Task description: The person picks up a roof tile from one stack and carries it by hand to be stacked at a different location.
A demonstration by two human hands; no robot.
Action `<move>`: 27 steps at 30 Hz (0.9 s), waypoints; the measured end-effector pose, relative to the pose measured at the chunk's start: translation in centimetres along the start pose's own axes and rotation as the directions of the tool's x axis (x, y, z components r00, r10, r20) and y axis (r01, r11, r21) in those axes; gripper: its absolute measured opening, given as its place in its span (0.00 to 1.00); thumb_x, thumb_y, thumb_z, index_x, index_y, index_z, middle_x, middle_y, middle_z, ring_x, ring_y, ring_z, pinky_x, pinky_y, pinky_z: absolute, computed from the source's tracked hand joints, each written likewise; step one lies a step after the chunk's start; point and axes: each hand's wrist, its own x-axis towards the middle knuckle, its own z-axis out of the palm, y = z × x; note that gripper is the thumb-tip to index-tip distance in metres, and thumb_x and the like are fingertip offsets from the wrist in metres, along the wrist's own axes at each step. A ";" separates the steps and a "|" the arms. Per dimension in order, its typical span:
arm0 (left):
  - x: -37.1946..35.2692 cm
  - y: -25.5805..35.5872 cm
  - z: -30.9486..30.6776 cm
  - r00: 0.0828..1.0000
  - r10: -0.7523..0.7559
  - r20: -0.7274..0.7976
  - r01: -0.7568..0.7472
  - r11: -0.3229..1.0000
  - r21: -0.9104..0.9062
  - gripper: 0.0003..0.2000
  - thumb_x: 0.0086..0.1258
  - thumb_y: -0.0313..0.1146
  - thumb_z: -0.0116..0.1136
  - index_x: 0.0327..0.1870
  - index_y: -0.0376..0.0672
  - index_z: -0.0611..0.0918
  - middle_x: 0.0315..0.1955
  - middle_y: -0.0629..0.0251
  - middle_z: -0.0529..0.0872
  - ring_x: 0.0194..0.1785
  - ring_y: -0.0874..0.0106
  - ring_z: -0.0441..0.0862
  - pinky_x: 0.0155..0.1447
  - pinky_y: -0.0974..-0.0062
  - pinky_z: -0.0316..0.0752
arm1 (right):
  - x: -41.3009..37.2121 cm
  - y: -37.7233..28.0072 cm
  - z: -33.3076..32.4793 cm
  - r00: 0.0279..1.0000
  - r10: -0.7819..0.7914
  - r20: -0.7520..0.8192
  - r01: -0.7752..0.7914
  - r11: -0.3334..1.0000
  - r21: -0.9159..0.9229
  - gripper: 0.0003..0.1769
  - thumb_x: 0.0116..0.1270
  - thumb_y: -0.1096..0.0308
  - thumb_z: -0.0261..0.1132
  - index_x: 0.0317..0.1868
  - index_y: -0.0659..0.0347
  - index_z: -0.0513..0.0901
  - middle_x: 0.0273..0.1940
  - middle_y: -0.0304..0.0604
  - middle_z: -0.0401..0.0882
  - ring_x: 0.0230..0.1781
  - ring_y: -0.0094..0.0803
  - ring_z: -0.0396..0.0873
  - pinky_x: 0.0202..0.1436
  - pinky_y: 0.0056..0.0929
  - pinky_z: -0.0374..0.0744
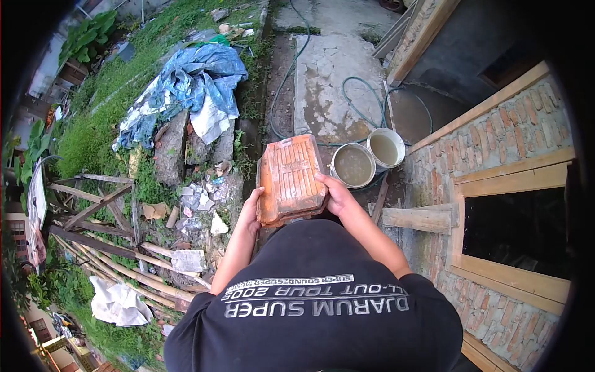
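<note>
I hold a small stack of orange clay roof tiles (290, 178) in front of my chest, ribbed face up. My left hand (251, 212) grips the stack's near left corner and my right hand (336, 195) grips its near right edge. My black printed shirt (316, 297) fills the lower middle of the view. The ground lies well below the tiles.
Two buckets of murky water (352, 165) (385, 149) stand just right of the tiles, with a green hose (365, 93) looping over a concrete slab. A brick wall with a wooden window frame (514, 186) rises at right. A blue tarp (186, 87), rubble and bamboo poles (124, 266) lie at left.
</note>
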 end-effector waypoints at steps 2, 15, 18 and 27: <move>1.0 0.5 -1.2 0.999 0.031 0.011 -0.030 0.999 -0.038 0.27 0.72 0.46 0.52 0.64 0.35 0.71 0.57 0.48 0.80 0.56 0.56 0.81 0.60 0.55 0.77 | 1.2 -0.4 0.7 0.998 0.031 0.051 -0.030 0.999 -0.022 0.21 0.70 0.65 0.63 0.57 0.72 0.76 0.52 0.53 0.82 0.52 0.37 0.82 0.58 0.38 0.80; 7.1 6.8 -0.1 0.993 0.087 -0.080 -0.098 0.985 -0.145 0.27 0.71 0.44 0.54 0.64 0.32 0.71 0.57 0.48 0.80 0.58 0.57 0.79 0.65 0.59 0.73 | 13.3 -5.9 2.9 0.978 0.178 0.107 -0.172 0.983 -0.064 0.23 0.69 0.65 0.62 0.60 0.71 0.75 0.57 0.53 0.80 0.57 0.40 0.80 0.63 0.43 0.76; 10.7 9.2 1.7 0.990 0.098 -0.099 -0.111 0.984 -0.137 0.27 0.71 0.44 0.54 0.64 0.32 0.70 0.57 0.49 0.80 0.59 0.56 0.79 0.65 0.59 0.73 | 18.2 -9.0 2.6 0.971 0.215 0.100 -0.207 0.975 -0.081 0.23 0.69 0.65 0.63 0.59 0.72 0.76 0.56 0.53 0.81 0.55 0.40 0.82 0.62 0.42 0.78; 23.7 19.5 10.3 0.991 0.046 -0.124 -0.053 0.997 -0.053 0.28 0.71 0.47 0.54 0.64 0.34 0.72 0.57 0.50 0.80 0.58 0.55 0.79 0.64 0.56 0.73 | 29.9 -21.8 3.2 0.983 0.177 0.045 -0.176 0.984 -0.038 0.22 0.69 0.64 0.64 0.57 0.72 0.77 0.53 0.53 0.82 0.52 0.41 0.83 0.59 0.43 0.80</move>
